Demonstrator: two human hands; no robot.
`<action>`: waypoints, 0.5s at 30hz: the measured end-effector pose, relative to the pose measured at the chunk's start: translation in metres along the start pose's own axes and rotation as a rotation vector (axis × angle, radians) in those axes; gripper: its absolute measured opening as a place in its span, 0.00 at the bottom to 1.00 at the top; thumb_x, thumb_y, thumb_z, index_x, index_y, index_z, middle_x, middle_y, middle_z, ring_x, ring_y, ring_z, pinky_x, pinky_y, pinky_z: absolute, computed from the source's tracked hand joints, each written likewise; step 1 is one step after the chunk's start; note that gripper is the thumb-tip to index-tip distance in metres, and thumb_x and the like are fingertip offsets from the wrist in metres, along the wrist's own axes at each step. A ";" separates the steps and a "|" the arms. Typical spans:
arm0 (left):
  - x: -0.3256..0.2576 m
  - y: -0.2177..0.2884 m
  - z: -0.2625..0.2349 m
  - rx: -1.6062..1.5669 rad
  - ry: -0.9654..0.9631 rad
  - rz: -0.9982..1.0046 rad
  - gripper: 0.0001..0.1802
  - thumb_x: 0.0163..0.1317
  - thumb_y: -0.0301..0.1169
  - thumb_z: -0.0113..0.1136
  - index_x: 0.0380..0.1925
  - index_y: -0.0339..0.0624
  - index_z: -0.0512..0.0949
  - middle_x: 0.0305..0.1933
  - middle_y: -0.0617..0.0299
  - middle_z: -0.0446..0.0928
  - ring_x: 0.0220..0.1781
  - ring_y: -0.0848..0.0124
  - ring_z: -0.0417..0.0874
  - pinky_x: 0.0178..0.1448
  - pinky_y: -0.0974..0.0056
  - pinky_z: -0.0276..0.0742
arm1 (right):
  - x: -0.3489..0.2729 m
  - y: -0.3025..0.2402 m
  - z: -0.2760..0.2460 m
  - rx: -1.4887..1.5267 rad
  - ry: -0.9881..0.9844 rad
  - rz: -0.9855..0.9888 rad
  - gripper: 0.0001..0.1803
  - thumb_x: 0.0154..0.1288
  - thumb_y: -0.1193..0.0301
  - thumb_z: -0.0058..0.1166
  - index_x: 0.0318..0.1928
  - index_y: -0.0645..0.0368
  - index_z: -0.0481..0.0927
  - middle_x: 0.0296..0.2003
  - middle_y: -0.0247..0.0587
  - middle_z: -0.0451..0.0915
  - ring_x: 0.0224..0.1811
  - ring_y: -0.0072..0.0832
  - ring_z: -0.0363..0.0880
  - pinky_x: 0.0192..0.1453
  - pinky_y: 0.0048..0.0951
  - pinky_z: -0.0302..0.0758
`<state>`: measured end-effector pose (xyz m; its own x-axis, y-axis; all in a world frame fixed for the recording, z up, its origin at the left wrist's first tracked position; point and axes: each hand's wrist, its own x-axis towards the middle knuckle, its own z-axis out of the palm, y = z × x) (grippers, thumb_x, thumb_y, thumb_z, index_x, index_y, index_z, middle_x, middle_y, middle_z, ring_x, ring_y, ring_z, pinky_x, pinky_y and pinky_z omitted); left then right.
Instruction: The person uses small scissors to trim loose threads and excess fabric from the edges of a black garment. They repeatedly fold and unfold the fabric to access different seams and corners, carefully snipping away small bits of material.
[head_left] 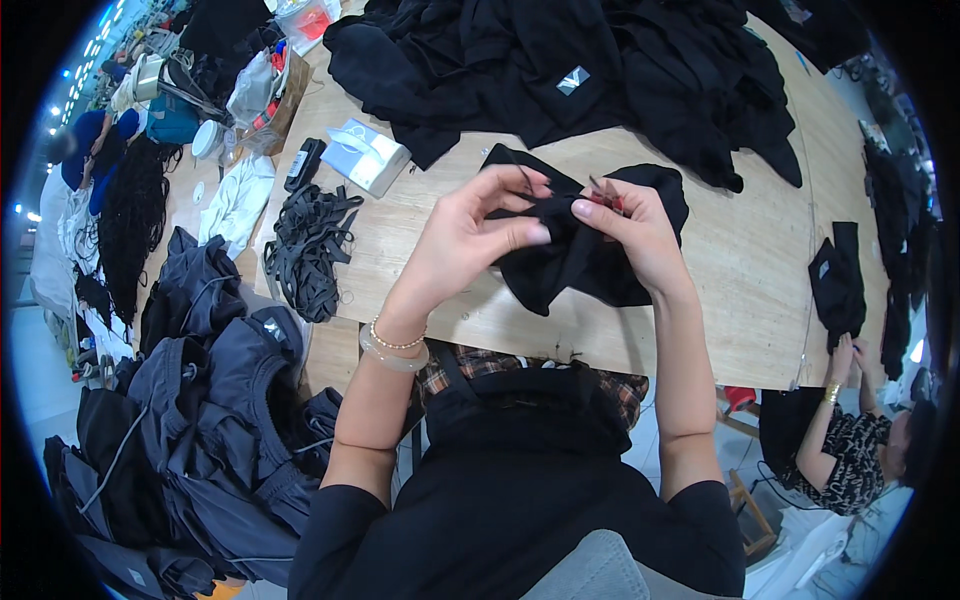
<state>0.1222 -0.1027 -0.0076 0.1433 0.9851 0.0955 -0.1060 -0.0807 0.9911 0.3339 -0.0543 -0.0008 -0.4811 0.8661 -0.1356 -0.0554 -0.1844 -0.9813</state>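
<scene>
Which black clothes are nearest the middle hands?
The black garment between left hand and right hand; the big black heap lies farther off, another garment beside the co-worker.

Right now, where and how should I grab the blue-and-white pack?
Probably across its long sides, from above: the blue-and-white pack lies boxy and flat, mostly uncovered on top. Black garments lie close on its right and grey straps toward its near side, making sideways approaches tighter.
</scene>
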 end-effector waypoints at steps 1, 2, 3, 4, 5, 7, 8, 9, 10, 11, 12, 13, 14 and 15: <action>-0.001 0.001 0.000 0.074 -0.014 0.026 0.16 0.62 0.21 0.64 0.51 0.36 0.78 0.47 0.63 0.78 0.51 0.73 0.81 0.50 0.71 0.84 | 0.000 0.003 -0.002 -0.001 0.014 0.014 0.10 0.64 0.65 0.66 0.35 0.58 0.84 0.25 0.18 0.72 0.27 0.08 0.63 0.31 0.17 0.58; -0.002 0.003 0.001 0.149 -0.029 0.051 0.18 0.60 0.20 0.65 0.52 0.36 0.79 0.47 0.64 0.78 0.51 0.74 0.80 0.50 0.71 0.83 | 0.002 0.008 -0.006 -0.002 0.027 0.029 0.09 0.64 0.65 0.66 0.34 0.57 0.83 0.24 0.17 0.73 0.26 0.07 0.62 0.30 0.17 0.56; -0.003 0.005 0.002 0.223 -0.043 0.077 0.20 0.58 0.19 0.66 0.53 0.36 0.80 0.48 0.65 0.78 0.51 0.74 0.80 0.49 0.71 0.83 | 0.002 0.011 -0.008 -0.003 0.041 0.043 0.08 0.64 0.65 0.66 0.33 0.55 0.83 0.24 0.17 0.73 0.25 0.07 0.62 0.29 0.17 0.54; -0.002 0.006 0.006 0.247 0.022 0.147 0.17 0.57 0.17 0.66 0.48 0.37 0.83 0.48 0.64 0.78 0.47 0.75 0.81 0.48 0.71 0.83 | 0.002 0.011 -0.007 0.001 0.042 0.040 0.08 0.64 0.65 0.66 0.32 0.53 0.83 0.23 0.16 0.72 0.25 0.06 0.61 0.29 0.17 0.53; -0.002 0.004 0.005 0.327 0.013 0.201 0.17 0.58 0.16 0.65 0.48 0.35 0.83 0.48 0.62 0.77 0.46 0.75 0.81 0.48 0.72 0.83 | 0.003 0.010 -0.005 0.006 0.044 0.036 0.07 0.64 0.65 0.66 0.31 0.51 0.83 0.23 0.15 0.71 0.24 0.06 0.60 0.28 0.17 0.53; -0.002 -0.001 0.000 0.485 -0.006 0.309 0.15 0.59 0.14 0.63 0.47 0.32 0.82 0.49 0.59 0.77 0.44 0.74 0.82 0.46 0.73 0.84 | 0.003 0.008 -0.005 0.006 0.043 0.039 0.08 0.64 0.65 0.66 0.30 0.51 0.82 0.22 0.15 0.71 0.24 0.06 0.60 0.29 0.17 0.53; -0.001 -0.003 0.000 0.437 0.013 0.306 0.13 0.60 0.15 0.63 0.46 0.31 0.82 0.47 0.58 0.78 0.43 0.74 0.82 0.46 0.73 0.84 | 0.002 0.008 -0.005 0.001 0.040 0.045 0.09 0.65 0.65 0.65 0.30 0.52 0.82 0.23 0.15 0.71 0.25 0.06 0.61 0.29 0.17 0.54; 0.000 -0.005 0.001 0.389 0.032 0.304 0.12 0.61 0.16 0.62 0.45 0.30 0.82 0.45 0.58 0.79 0.41 0.74 0.83 0.45 0.72 0.85 | 0.002 0.007 -0.006 -0.003 0.037 0.051 0.09 0.65 0.65 0.65 0.30 0.53 0.81 0.23 0.16 0.71 0.26 0.06 0.61 0.30 0.17 0.55; 0.000 -0.006 0.001 0.343 0.052 0.300 0.10 0.62 0.16 0.62 0.44 0.29 0.82 0.43 0.58 0.80 0.40 0.74 0.83 0.45 0.72 0.85 | 0.002 0.004 -0.004 -0.028 0.033 0.041 0.10 0.65 0.65 0.65 0.30 0.54 0.81 0.24 0.17 0.71 0.26 0.07 0.62 0.31 0.17 0.56; 0.000 -0.005 0.003 0.266 0.080 0.225 0.08 0.64 0.18 0.61 0.42 0.29 0.82 0.41 0.58 0.80 0.40 0.74 0.83 0.44 0.71 0.86 | 0.002 -0.001 -0.002 -0.054 0.028 0.031 0.10 0.66 0.65 0.64 0.30 0.55 0.81 0.24 0.17 0.71 0.27 0.08 0.62 0.32 0.16 0.57; 0.000 -0.004 0.007 0.189 0.108 0.150 0.06 0.65 0.19 0.61 0.41 0.28 0.82 0.39 0.58 0.81 0.39 0.74 0.84 0.44 0.70 0.86 | 0.002 -0.005 0.000 -0.079 0.024 0.021 0.11 0.66 0.64 0.64 0.31 0.57 0.81 0.25 0.18 0.72 0.28 0.09 0.63 0.34 0.16 0.58; 0.000 -0.003 0.009 0.111 0.134 0.075 0.05 0.67 0.20 0.60 0.40 0.28 0.81 0.37 0.58 0.81 0.39 0.74 0.84 0.44 0.70 0.87 | 0.002 -0.006 -0.001 -0.093 0.007 0.000 0.12 0.67 0.64 0.63 0.32 0.58 0.81 0.25 0.20 0.72 0.29 0.09 0.64 0.35 0.16 0.59; 0.000 -0.003 0.008 0.093 0.135 0.051 0.05 0.68 0.21 0.59 0.39 0.28 0.81 0.37 0.58 0.81 0.39 0.75 0.84 0.43 0.69 0.87 | 0.002 -0.007 -0.003 -0.106 -0.009 -0.021 0.12 0.67 0.63 0.63 0.33 0.60 0.81 0.26 0.21 0.73 0.29 0.10 0.65 0.36 0.16 0.60; 0.001 -0.003 0.007 0.075 0.136 0.027 0.06 0.69 0.22 0.58 0.39 0.29 0.81 0.37 0.59 0.81 0.40 0.75 0.84 0.43 0.69 0.87 | 0.002 -0.008 -0.005 -0.120 -0.026 -0.042 0.14 0.67 0.63 0.62 0.34 0.61 0.81 0.26 0.22 0.73 0.30 0.11 0.66 0.38 0.16 0.61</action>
<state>0.1301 -0.1027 -0.0100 0.0065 0.9935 0.1138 -0.0331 -0.1136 0.9930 0.3378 -0.0489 0.0057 -0.5035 0.8591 -0.0921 0.0282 -0.0902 -0.9955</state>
